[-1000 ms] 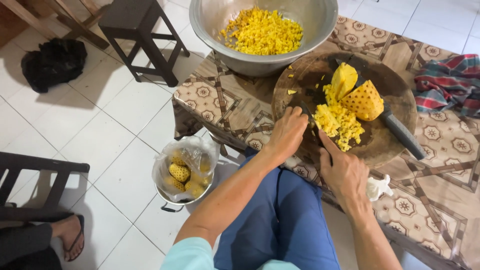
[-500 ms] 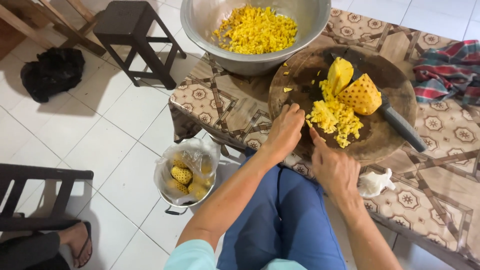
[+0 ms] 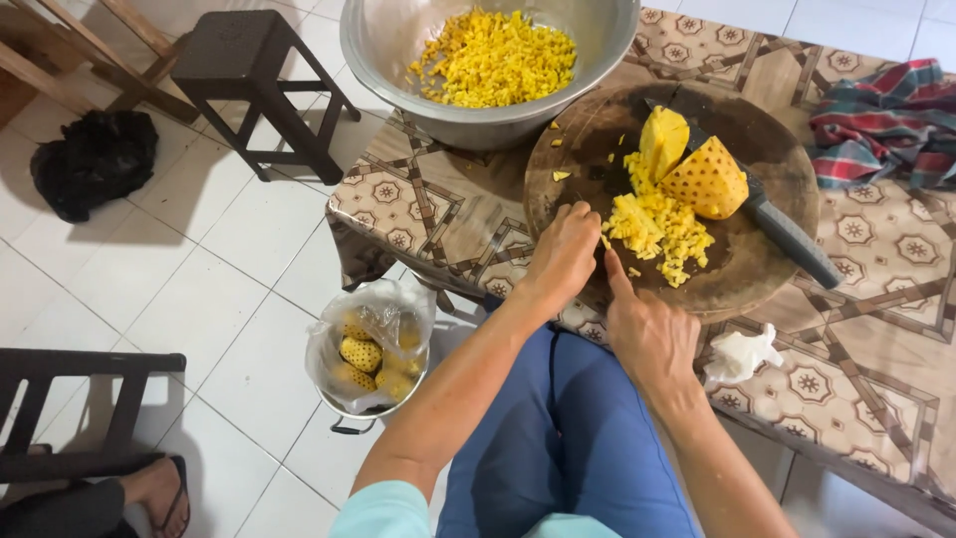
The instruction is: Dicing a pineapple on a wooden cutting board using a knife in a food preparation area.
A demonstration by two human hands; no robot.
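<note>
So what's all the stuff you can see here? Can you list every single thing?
metal bowl: one, silver, top of the table, full of yellow diced pineapple
cutting board: one, round, dark wood, right of the bowl
pineapple chunks: two, yellow, on the board
chopped pineapple pile: one, yellow, on the board by the hands
knife: one, dark handle, right side of the board
checked cloth: one, red and green, far right
crumpled tissue: one, white, table edge
table: one, patterned brown cover
bucket: one, bag-lined, on the floor, holds pineapple peels
stool: one, dark, upper left
black bag: one, on the floor, left
left hand: at the board's near edge
right hand: finger pointing at the pile
</note>
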